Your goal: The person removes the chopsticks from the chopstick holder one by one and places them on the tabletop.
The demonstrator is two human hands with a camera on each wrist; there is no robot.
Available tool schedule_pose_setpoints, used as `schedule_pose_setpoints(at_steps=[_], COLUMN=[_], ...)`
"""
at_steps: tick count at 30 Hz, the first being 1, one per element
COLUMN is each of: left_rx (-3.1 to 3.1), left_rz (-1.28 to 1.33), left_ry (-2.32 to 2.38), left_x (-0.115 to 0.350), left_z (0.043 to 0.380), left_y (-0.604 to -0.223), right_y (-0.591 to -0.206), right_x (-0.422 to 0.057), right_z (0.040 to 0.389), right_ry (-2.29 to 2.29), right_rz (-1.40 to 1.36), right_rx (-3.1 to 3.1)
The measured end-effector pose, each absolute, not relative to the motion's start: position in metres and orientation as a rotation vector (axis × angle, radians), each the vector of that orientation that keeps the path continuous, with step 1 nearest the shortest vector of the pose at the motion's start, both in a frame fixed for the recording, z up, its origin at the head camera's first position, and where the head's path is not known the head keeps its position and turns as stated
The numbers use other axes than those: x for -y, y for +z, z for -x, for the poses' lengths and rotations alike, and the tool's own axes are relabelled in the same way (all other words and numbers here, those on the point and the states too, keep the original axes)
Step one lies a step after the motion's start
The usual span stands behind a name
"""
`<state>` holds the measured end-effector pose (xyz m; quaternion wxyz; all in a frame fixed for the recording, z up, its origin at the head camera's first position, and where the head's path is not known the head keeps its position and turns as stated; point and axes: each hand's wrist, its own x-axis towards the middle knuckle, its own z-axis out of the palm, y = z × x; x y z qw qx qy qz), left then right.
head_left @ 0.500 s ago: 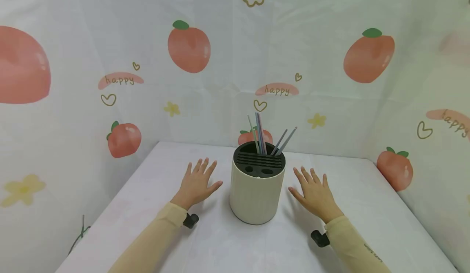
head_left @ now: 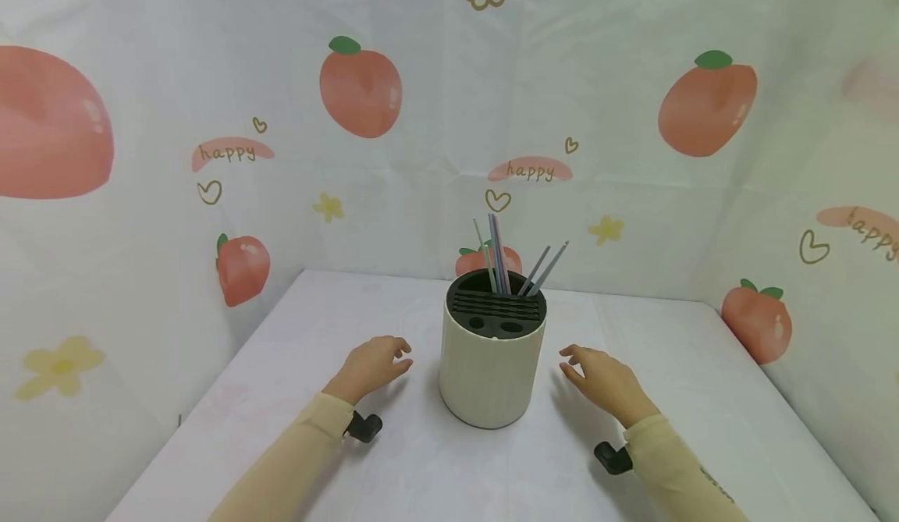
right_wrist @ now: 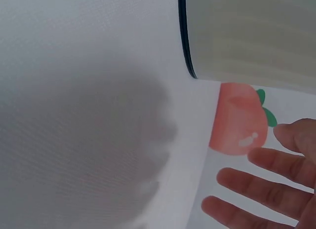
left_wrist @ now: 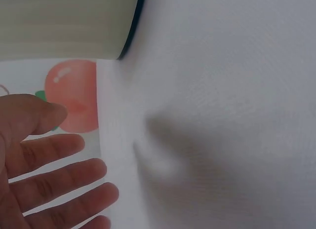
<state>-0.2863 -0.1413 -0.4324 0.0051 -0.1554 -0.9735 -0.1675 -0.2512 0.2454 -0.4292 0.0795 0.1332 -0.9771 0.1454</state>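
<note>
A round cream-coloured desk organizer with a black slotted top stands upright on the white table. Several thin sticks in pale green, blue, pink and grey rise from its rear compartment. To its left is my left hand, apart from it, with fingers loosely bent and nothing held. On the other side my right hand hovers in a similar pose, also not touching the organizer. The organizer's side shows in the left wrist view, past spread fingers; its lower edge shows in the right wrist view.
Behind and beside the table hangs a white cloth printed with peaches, flowers and "happy". A small black camera is strapped to the left wrist, another to the right.
The fingers of both hands were spread out straight and are now loosely bent downward. The organizer and its sticks have stayed in place.
</note>
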Motion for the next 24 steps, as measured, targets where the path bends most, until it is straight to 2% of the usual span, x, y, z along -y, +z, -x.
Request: schedule_pose_setpoints(at_steps=[10, 19, 24], left_rx=[2.993, 2.733, 2.506], left_rz=[0.491, 0.545, 0.62], left_ry=[-0.735, -1.304, -1.787], left_x=[0.142, 0.128, 0.114], left_z=[0.294, 0.302, 0.304], left_y=[-0.422, -0.366, -0.34], right_y=[-0.406, -0.35, -0.327], right_x=[-0.247, -0.243, -0.237], right_z=[0.257, 0.27, 0.28], right_ry=[0.647, 1.093, 1.522], right_rz=[-0.475, -0.6, -0.751], right_rx=[2.897, 2.622, 2.376])
